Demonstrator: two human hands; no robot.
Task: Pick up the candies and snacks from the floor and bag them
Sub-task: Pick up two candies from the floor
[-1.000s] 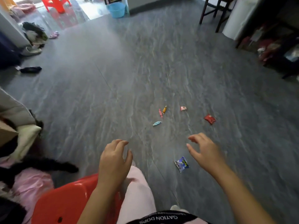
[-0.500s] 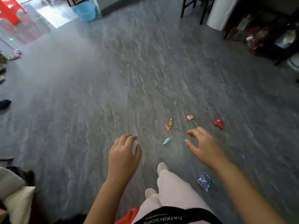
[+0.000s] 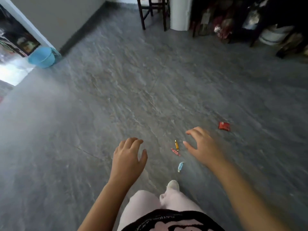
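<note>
Grey stone-look floor (image 3: 116, 97) takes up basically the whole view. Way off from the yellow candy, up by the far wall, there's a dark wooden chair (image 3: 152, 12), and further out toward the doorway a light blue bucket (image 3: 42, 57). My pale pink trousers (image 3: 155, 205) and one light shoe (image 3: 173, 185) sit on the near side of the yellow candy. My left hand (image 3: 128, 160) hangs in the air to the left of it, fingers loosely curled, nothing in it. My right hand (image 3: 203, 147) is just to its right, fingers spread apart, also holding nothing and not touching any candy. The red snack packet (image 3: 224, 126) lies well right of the yellow candy, past my right hand. The yellow candy (image 3: 176, 145) itself is on the floor between my hands, with the pink candy (image 3: 175, 151) almost touching it and the blue candy (image 3: 180, 166) a bit nearer to me.
</note>
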